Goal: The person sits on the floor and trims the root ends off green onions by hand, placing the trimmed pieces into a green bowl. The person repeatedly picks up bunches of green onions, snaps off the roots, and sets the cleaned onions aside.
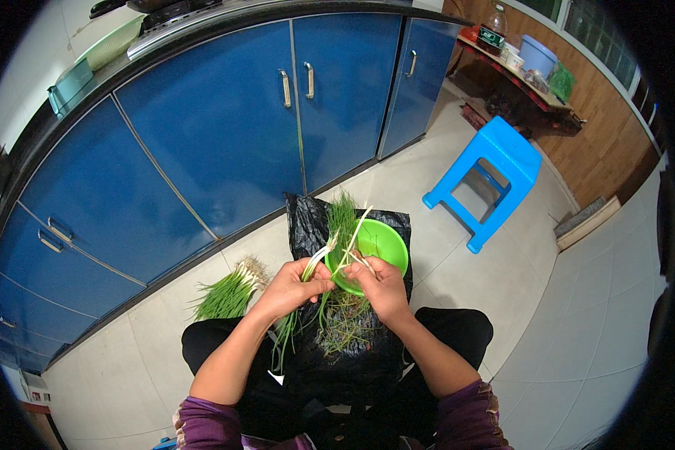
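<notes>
My left hand (299, 286) is closed round several green onions (314, 262), their white root ends up and green leaves hanging down. My right hand (379, 286) pinches pale onion stalks (355, 230) beside it, in front of a green plastic bowl (395, 243). A bunch of green leaves (342, 216) lies at the bowl's left edge. Under the bowl spreads a black plastic bag (306, 216), with a heap of trimmed leaves and scraps (346, 329) on its near part. Left of my left hand, a larger bunch of green onions (228, 295) rests on the floor, roots to the upper right.
Blue cabinets (214, 124) run along the left and front. A blue plastic stool (498, 149) stands on the tiled floor at the right. Behind it, a low shelf (517, 76) holds a bottle (492, 34), a light blue tub (537, 55) and cups.
</notes>
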### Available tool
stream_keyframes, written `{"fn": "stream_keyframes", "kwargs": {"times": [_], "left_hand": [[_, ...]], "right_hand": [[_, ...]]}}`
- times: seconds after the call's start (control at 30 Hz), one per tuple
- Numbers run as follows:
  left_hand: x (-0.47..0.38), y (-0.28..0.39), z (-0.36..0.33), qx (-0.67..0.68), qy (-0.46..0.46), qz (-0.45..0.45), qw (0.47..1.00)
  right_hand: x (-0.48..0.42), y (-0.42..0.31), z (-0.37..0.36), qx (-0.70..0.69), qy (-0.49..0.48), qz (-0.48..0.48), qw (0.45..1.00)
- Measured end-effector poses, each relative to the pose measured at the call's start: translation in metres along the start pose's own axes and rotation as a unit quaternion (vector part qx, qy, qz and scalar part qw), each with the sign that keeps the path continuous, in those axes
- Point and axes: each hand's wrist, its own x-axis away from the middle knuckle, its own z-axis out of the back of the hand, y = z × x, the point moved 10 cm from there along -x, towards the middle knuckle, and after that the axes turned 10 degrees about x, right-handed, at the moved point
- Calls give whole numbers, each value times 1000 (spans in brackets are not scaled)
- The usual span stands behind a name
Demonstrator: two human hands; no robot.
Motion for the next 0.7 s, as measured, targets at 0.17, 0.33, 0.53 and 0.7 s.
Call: {"fn": "stream_keyframes", "kwargs": {"times": [0.17, 0.33, 0.53, 0.7], "left_hand": [[1, -3, -3, 5, 3, 12, 1000], [-3, -7, -4, 7, 4, -5, 1000], [-1, -12, -5, 13, -14, 20, 1000], [-3, -16, -4, 67, -19, 38, 997]], "right_hand": [[0, 7, 13, -110, 39, -48, 992], [-6, 6, 34, -230, 87, -53, 968], [-12, 0, 76, -297, 127, -39, 945], [-14, -18, 116, -376, 153, 48, 913]]}}
